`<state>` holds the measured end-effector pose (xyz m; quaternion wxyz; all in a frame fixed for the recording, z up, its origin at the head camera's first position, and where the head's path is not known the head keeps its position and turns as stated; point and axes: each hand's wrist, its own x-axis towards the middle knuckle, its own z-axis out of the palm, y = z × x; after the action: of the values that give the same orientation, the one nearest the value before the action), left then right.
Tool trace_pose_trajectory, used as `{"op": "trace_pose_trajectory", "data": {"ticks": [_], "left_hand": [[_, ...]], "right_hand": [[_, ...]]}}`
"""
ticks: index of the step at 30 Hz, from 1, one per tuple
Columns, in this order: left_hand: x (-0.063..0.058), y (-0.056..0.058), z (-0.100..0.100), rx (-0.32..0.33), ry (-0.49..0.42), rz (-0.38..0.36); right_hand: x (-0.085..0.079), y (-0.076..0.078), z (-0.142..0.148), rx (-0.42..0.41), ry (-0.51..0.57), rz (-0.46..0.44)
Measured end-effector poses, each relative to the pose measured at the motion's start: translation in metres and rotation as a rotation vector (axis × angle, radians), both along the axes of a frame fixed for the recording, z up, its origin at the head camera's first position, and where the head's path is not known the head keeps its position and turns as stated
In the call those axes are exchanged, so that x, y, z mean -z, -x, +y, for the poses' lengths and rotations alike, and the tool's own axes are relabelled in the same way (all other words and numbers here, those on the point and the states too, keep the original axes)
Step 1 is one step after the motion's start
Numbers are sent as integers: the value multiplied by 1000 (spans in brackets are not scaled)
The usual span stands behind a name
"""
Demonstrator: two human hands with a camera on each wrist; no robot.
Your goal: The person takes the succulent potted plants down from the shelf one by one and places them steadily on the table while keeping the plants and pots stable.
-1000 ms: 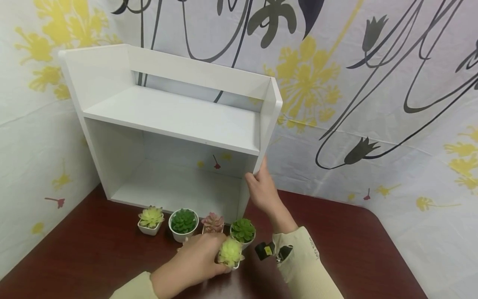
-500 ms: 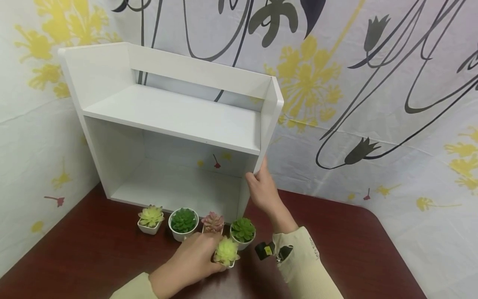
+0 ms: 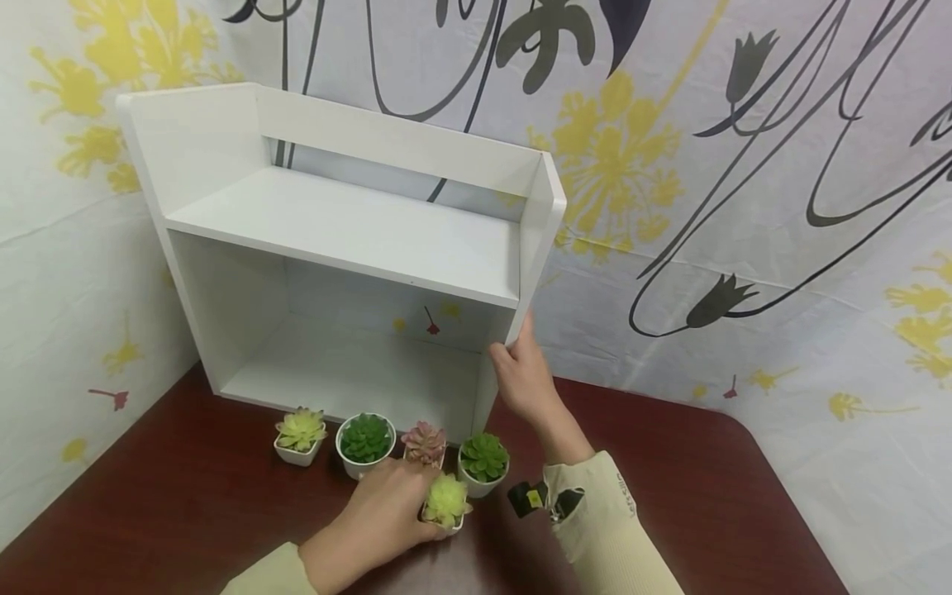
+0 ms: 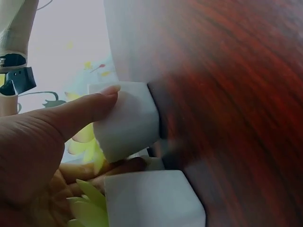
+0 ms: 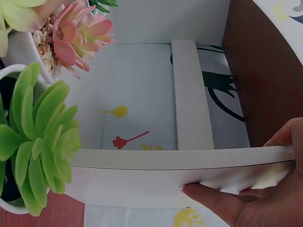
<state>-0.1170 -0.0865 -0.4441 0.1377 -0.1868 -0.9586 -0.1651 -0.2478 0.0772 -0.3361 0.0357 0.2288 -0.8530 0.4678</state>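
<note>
My left hand pinches a small white pot with a yellow-green succulent, low over the table. In the left wrist view the thumb presses one side of this pot, and the fingers reach behind it. A second white pot with yellow-green leaves stands right below those fingers; the hand covers it in the head view. My right hand grips the right side panel of a white two-tier shelf. The right wrist view has its fingers along the outer face of that panel.
In a row before the shelf stand a yellow-green succulent, a dark green one, a pink one and a bright green one, all in white pots. The dark red table meets patterned cloth behind.
My left hand has shifted the yellow-green succulent slightly left, away from the bright green one. The right hand keeps its hold on the shelf.
</note>
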Motion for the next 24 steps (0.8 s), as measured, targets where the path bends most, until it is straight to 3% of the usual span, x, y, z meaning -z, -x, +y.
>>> {"op": "trace_pose_trajectory", "data": {"ticks": [4, 24], "left_hand": [[-1, 0, 0, -19, 22, -10], [-5, 3, -2, 7, 30, -79]], "right_hand": [[-1, 0, 0, 12, -11, -1], [1, -1, 1, 13, 5, -4]]}}
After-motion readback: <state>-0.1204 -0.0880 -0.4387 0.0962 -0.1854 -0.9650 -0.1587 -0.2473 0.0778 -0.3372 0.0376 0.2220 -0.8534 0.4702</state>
